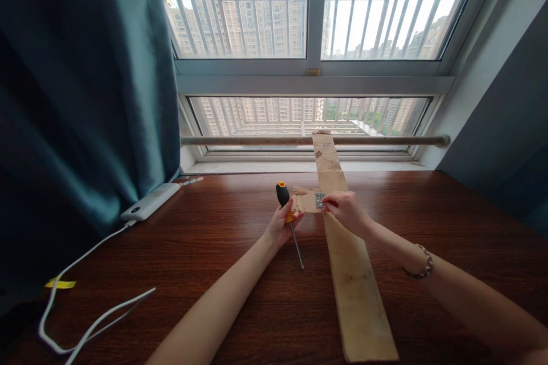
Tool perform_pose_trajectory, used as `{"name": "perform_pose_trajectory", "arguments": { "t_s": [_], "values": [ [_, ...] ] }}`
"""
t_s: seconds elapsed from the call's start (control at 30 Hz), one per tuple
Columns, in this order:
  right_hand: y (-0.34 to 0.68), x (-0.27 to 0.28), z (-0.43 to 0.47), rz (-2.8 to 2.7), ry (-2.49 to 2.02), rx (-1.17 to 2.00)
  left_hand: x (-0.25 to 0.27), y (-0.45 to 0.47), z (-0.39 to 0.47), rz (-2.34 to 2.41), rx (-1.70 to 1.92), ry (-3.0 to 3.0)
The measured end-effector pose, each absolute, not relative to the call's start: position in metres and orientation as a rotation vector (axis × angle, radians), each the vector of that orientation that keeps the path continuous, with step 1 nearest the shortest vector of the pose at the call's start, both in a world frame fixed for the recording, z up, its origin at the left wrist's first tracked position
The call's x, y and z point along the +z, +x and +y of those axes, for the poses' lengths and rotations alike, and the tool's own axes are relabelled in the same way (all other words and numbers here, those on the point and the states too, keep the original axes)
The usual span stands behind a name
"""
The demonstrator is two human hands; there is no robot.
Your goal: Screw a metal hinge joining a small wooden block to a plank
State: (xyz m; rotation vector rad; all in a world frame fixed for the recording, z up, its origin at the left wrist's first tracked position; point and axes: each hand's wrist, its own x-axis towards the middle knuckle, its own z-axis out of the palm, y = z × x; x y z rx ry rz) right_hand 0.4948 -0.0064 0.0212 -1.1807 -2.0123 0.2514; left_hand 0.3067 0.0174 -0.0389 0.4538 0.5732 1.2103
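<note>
My left hand (pixel 282 223) is closed around a screwdriver (pixel 282 194) with a black and orange handle; its shaft points down toward me. Beside that hand lies a short wooden piece (pixel 306 201), its right end meeting a long wooden board (pixel 355 279). A small metal hinge (pixel 319 199) sits where the two pieces meet. The fingertips of my right hand (pixel 345 209) are pinched together at the hinge, and whatever is between them is too small to make out.
The brown table (pixel 240 194) reaches to the window, where a horizontal rail (pixel 257 141) runs behind the board's far end. At the left are a white power strip (pixel 152 202), its white cable (pixel 92 251), a yellow strip (pixel 60 284) and a dark curtain (pixel 94 68).
</note>
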Motion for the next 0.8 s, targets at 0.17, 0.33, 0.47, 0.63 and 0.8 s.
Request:
{"name": "perform_pose_trajectory", "arguments": {
  "t_s": [0.17, 0.33, 0.47, 0.63, 0.8],
  "values": [
    [0.497, 0.028, -0.009, -2.152, -1.215, 0.150, -0.040, 0.307, 0.019, 0.577, 1.210, 0.433],
    [0.491, 0.027, -0.006, -2.398, -1.252, -0.066, -0.040, 0.307, 0.017, 0.568, 1.202, 0.452],
    [0.484, 0.030, -0.006, -2.493, -1.274, -0.138, -0.039, 0.306, 0.017, 0.563, 1.212, 0.464],
    [0.495, 0.032, -0.014, -2.323, -1.259, -0.048, -0.039, 0.307, 0.016, 0.566, 1.203, 0.464],
    [0.549, 0.032, -0.038, -2.113, -1.463, 0.019, -0.040, 0.307, 0.016, 0.578, 1.202, 0.438]
  ]
}}
